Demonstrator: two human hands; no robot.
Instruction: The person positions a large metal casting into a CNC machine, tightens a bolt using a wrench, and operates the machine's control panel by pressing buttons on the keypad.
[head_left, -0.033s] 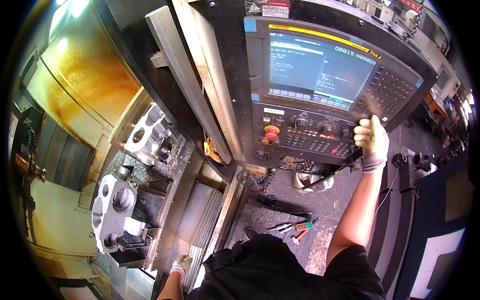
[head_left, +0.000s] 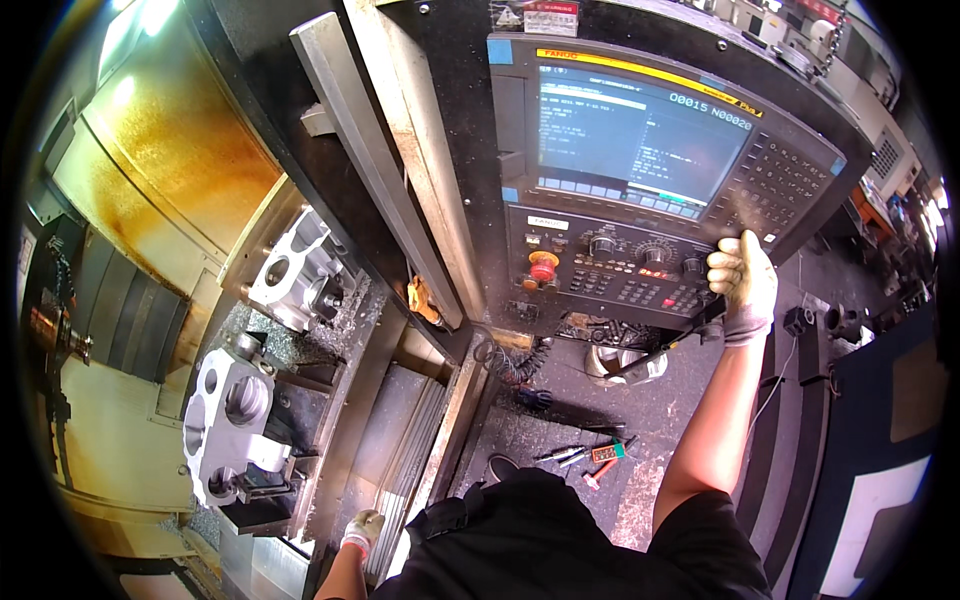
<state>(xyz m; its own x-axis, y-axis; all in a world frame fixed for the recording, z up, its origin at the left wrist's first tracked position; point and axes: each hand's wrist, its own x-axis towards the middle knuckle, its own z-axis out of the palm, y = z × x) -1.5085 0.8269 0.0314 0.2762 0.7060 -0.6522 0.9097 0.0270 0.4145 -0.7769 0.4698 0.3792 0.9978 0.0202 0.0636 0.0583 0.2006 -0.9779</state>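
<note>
The gloved right hand (head_left: 742, 272) is held at the lower right of the control panel (head_left: 618, 268), below the lit screen (head_left: 630, 140); its fingers are curled, but whether anything is gripped cannot be told. The gloved left hand (head_left: 363, 528) is held low, near the ridged metal cover (head_left: 405, 450); its grip cannot be told either. Two metal parts (head_left: 228, 410) are seen left of the panel.

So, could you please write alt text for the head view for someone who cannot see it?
A person's gloved right hand is at the lower right of a control panel with a lit screen. The gloved left hand is low beside an open machine, where two silver metal parts sit with metal shavings around them.
</note>
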